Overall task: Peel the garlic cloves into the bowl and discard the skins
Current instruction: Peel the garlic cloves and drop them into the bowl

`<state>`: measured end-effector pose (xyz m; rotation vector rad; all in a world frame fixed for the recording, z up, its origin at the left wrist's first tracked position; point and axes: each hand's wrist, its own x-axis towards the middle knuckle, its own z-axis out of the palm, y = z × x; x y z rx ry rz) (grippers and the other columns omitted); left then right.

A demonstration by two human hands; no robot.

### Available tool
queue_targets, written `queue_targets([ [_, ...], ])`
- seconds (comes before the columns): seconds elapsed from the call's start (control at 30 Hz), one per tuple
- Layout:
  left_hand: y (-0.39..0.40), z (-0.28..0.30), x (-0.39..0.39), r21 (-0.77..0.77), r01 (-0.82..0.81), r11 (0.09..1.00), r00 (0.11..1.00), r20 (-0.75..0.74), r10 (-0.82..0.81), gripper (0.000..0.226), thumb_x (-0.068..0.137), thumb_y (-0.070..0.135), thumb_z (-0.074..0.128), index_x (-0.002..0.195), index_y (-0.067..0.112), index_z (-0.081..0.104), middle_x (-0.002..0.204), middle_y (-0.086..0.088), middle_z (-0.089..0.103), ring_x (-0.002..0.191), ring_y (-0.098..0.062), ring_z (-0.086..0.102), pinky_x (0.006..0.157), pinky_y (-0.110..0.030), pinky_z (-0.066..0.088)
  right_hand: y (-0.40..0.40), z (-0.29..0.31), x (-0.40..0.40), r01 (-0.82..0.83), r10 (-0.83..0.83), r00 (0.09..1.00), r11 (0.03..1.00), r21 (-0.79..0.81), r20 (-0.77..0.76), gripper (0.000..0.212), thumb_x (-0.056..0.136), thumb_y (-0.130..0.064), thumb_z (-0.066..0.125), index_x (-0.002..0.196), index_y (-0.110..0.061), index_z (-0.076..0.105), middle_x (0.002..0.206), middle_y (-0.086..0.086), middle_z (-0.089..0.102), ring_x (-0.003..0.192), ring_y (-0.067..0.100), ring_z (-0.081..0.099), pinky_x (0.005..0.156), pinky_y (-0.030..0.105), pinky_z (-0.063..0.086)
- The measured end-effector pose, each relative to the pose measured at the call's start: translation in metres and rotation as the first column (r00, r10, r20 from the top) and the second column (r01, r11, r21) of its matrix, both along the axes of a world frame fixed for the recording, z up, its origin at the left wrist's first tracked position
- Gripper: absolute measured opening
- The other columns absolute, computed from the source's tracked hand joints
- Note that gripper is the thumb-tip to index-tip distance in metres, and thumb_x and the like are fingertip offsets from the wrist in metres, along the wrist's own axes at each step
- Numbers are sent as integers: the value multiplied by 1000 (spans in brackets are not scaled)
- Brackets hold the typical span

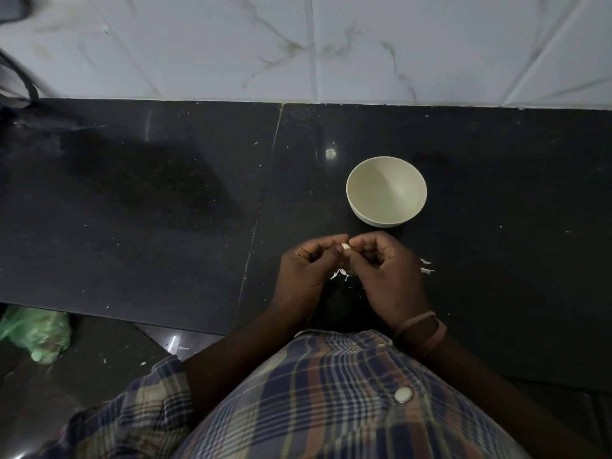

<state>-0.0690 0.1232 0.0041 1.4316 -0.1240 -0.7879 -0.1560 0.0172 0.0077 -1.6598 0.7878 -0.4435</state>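
Before bowl (386,191) | both hands pinch garlic clove (345,246) | axis unclear

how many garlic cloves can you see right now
1. A small pale garlic clove is pinched between the left hand and right hand, above the black stone counter. The round cream bowl looks empty. More cloves may be hidden under the hands.

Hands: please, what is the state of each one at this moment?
Left hand: fingers curled, pinching the garlic clove.
Right hand: fingers curled, pinching the same garlic clove from the other side.
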Motion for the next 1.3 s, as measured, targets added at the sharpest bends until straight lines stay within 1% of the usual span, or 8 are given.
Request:
queue_targets([
  [0.2, 2, 1, 2, -7, 30, 1000, 999, -23, -31, 17, 95, -3, 59, 106, -2, 73, 93, -16, 77, 82, -21, 75, 72, -27, 59, -4, -2, -3, -61, 61, 998, 998, -5, -20, 13, 89, -8, 74, 102, -9, 77, 92, 0, 76, 82, 7, 73, 75, 27, 61],
  [0.37, 2, 2, 4, 2, 28, 1000, 1000, -7, -28, 14, 95, -1, 60, 102, -2, 73, 92, -16, 77, 81, -20, 75, 72, -27, 59, -4, -6, -2, -71, 71, 997, 997, 23, -6, 15, 90, -9, 73, 104, -13, 78, 96, -3, 77, 88, 11, 74, 83, 40, 61],
  [0.57, 0, -5, 6, 78, 27, 997, 999, 44, -31, 11, 94, 2, 63, 97, 3, 74, 88, -17, 76, 80, -26, 74, 75, -36, 61, -1, -3, 0, -34, 15, 998, 957, 287, 68, 10, 89, -1, 71, 97, -6, 73, 83, 8, 77, 76, 18, 75, 68, 26, 59],
  [0.7, -4, -3, 5, -28, 20, 999, 995, -98, -22, 13, 95, 1, 61, 97, 2, 74, 82, -17, 74, 74, -23, 72, 70, -29, 59, -3, -4, 4, 40, -107, 989, 856, 515, 101, 10, 90, 1, 69, 99, 2, 69, 85, 18, 76, 73, 23, 72, 65, 27, 58],
  [0.8, -6, -3, 5, -112, -7, 994, 982, -191, -14, 14, 96, 0, 60, 98, 0, 74, 82, -21, 72, 75, -26, 71, 73, -32, 60, -6, -5, 5, 39, -143, 981, 805, 592, 129, 9, 91, 0, 67, 100, 1, 69, 87, 18, 75, 76, 25, 70, 67, 29, 58],
  [0.9, -6, -3, 5, -135, -3, 991, 982, -189, -23, 13, 95, 2, 63, 96, 3, 75, 85, -21, 72, 79, -27, 71, 75, -34, 60, -7, -6, 5, 26, -133, 982, 804, 594, 137, 8, 92, -1, 67, 98, -4, 70, 86, 15, 75, 77, 24, 69, 67, 30, 57],
  [1.03, -4, -4, 7, -60, 30, 998, 998, -53, -33, 12, 93, 6, 68, 101, -1, 73, 89, -21, 75, 80, -27, 73, 78, -35, 60, -5, -5, 5, 22, -123, 983, 814, 580, 135, 9, 91, -1, 68, 99, -4, 72, 87, 16, 75, 76, 23, 70, 66, 27, 57],
  [1.3, -6, -9, 7, -77, 29, 997, 996, -82, -35, 17, 100, 9, 58, 103, -2, 70, 84, -19, 72, 77, -27, 70, 79, -37, 59, -3, 3, 3, 8, -66, 990, 908, 419, 125, 17, 93, 2, 65, 108, 0, 72, 93, 10, 78, 85, 17, 76, 70, 20, 57],
])
